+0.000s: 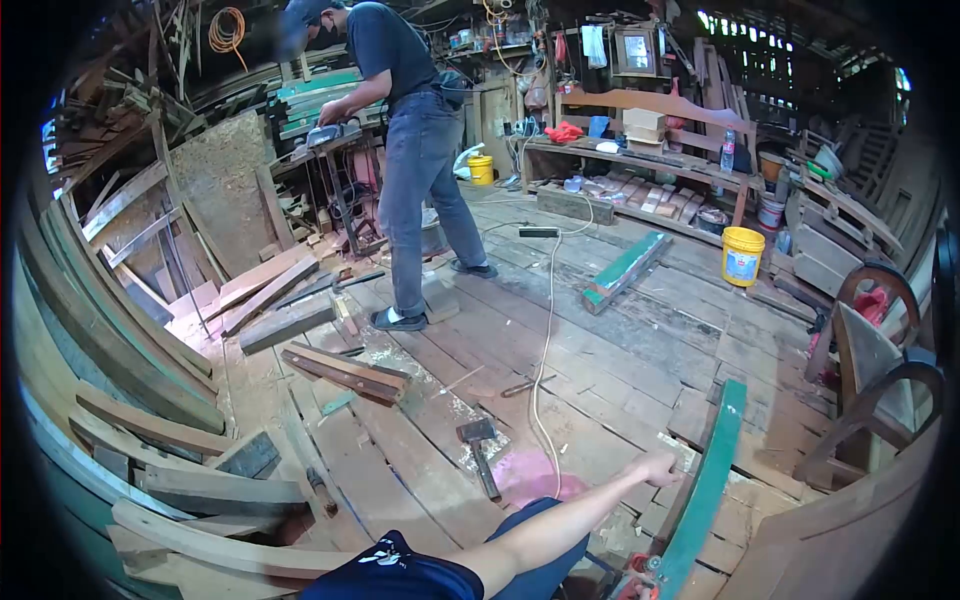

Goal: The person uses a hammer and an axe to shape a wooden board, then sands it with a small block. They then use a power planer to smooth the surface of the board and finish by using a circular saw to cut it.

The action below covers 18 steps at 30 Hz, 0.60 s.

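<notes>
My left arm stretches across the bottom of the view, and my left hand (655, 468) is closed with its fingers curled. Whether anything is inside the fingers cannot be made out. Just right of this hand lies a long green-painted plank (708, 480), slightly curved. By the plank's near end, at the bottom edge, sits a partly cut-off red tool with a dark knob (640, 580). My right hand does not show. On the floor left of my arm rests a mallet (480, 450) with a dark head.
Another person (415, 130) stands at a bench, hands on a power tool (333, 133). A pale cable (549, 350) crosses the plank floor. Another green-faced beam (627, 270) and a yellow bucket (742, 257) stand farther off. Curved timbers (110, 300) crowd the left side.
</notes>
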Available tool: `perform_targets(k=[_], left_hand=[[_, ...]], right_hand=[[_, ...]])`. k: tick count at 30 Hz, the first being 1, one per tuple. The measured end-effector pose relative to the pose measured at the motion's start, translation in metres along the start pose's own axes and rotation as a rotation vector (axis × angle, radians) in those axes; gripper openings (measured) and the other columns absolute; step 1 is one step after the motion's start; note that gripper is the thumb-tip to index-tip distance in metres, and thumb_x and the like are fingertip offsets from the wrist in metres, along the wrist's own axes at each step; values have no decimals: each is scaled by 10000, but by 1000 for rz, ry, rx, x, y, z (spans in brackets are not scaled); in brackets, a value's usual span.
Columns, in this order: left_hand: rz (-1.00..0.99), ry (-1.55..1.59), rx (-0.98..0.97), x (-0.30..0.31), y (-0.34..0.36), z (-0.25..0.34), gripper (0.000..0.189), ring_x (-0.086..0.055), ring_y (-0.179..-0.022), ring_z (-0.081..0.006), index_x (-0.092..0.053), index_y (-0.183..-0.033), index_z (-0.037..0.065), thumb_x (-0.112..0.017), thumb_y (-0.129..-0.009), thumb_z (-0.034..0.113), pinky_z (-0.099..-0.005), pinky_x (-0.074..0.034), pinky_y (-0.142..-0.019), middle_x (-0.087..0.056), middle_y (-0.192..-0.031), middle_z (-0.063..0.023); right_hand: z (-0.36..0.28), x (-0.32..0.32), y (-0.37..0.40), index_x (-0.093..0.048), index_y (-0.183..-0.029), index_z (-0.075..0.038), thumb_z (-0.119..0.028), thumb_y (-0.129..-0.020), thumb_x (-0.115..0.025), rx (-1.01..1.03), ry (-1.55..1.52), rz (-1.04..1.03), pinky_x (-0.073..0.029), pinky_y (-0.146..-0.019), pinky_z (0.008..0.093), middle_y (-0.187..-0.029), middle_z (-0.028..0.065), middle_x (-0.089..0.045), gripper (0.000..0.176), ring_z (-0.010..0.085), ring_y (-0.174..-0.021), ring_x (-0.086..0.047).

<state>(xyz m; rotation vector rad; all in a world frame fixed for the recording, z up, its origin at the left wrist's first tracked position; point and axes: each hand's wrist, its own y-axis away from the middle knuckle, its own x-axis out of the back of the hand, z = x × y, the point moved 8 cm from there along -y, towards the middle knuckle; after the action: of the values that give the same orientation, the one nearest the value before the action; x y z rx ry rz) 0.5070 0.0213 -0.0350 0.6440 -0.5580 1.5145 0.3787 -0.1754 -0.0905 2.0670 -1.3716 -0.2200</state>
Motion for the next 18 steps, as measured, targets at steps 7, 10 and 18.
perform_targets(k=[7,10,18], left_hand=[[-29,-27,-25,-13,-6,0,439,-662,-644,-341,-648,-653,11,-661,-876,390,-481,-489,-599,-668,-690,-196],[4,-11,-57,-6,-1,6,450,-661,-634,-339,-645,-642,14,-661,-883,393,-491,-486,-603,-664,-674,-198],[-7,-17,-88,-19,-11,-5,469,-651,-604,-322,-658,-647,12,-635,-882,418,-480,-480,-586,-666,-656,-180]], right_hand=[[0,4,4,-721,-1025,-91,-337,-935,-588,-1,-4,14,-451,-633,377,-803,103,-653,294,224,-702,-592],[4,6,6,-723,-1029,-91,-339,-935,-587,1,-4,16,-453,-650,379,-815,106,-658,298,227,-720,-596],[8,13,9,-731,-1039,-91,-345,-937,-585,-5,-14,37,-458,-696,385,-846,113,-672,310,234,-766,-607]])
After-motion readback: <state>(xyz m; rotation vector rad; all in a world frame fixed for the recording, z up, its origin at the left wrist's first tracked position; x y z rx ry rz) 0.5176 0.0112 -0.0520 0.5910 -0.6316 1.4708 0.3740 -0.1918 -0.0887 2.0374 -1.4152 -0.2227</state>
